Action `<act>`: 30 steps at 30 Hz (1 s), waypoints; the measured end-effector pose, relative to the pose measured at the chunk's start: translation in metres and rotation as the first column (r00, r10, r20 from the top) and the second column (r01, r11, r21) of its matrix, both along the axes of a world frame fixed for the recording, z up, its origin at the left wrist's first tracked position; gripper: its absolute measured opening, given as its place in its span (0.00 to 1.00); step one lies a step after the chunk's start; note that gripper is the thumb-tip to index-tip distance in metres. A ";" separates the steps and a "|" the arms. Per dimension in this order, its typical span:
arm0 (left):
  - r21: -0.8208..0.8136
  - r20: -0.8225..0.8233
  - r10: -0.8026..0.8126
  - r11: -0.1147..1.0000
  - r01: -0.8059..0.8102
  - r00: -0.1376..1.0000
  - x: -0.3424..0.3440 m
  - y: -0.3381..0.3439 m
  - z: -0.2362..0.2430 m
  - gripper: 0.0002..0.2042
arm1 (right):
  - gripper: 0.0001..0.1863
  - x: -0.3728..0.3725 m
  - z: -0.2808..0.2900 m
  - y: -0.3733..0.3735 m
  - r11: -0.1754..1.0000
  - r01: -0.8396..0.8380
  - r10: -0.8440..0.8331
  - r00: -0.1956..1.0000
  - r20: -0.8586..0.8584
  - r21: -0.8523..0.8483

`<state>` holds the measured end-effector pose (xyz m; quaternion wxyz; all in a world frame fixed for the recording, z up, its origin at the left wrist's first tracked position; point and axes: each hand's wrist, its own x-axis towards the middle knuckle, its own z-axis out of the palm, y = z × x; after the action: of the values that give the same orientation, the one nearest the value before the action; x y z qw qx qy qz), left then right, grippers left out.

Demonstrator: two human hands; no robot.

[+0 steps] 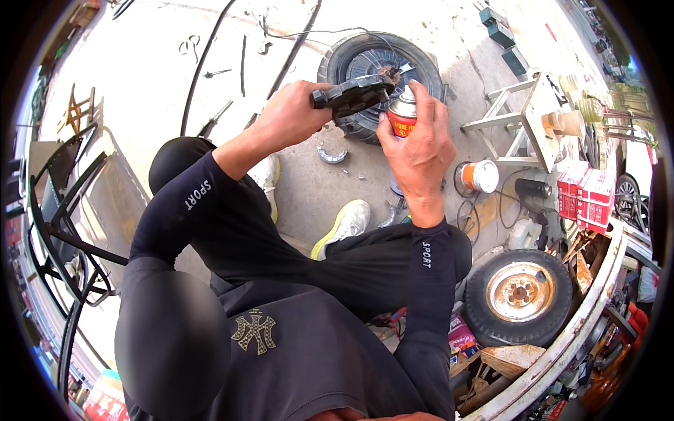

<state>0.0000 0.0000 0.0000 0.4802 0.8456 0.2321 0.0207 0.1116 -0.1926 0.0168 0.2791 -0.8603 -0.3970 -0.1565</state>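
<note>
- While both hands were up over the floor (pixel 298 193), the left hand (pixel 298 112) had its fingers closed on the left end of a dark round metal part (pixel 354 98).
- Right hand (pixel 421 147): fingers wrapped round a red spray can (pixel 401 125), index finger up at the pale nozzle; could not tell if pressed.
- Dark part was held tilted, in the air, just left of the can; both showed in front of a motor wheel (pixel 425 59) lying flat on the floor.
- Curved silver piece (pixel 332 154) sat on the floor between wheel and shoes (pixel 351 220).
- Toward the floor's far left corner: scissors (pixel 188 46), screwdriver (pixel 216 73).
- Floor's far right corner: row of dark green blocks (pixel 501 35).
- Right side of floor: pale stool (pixel 502 121), orange-and-white tin (pixel 480 176), red-and-white boxes (pixel 588 196).
- Near right corner: tyre with rusty rim (pixel 519 292), beside a pale rail (pixel 602 285).
- Left edge: black metal frame (pixel 50 230).
</note>
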 end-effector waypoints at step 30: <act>0.146 -0.039 0.028 0.989 -0.021 0.999 0.000 -0.008 0.003 0.13 | 0.34 -0.009 -0.006 0.004 0.982 -0.009 0.018 0.999 0.047 -0.186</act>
<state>-0.0003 -0.0081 0.0029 0.4119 0.8758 0.2503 0.0261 0.1030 -0.1891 0.0110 0.1890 -0.8758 -0.4223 -0.1376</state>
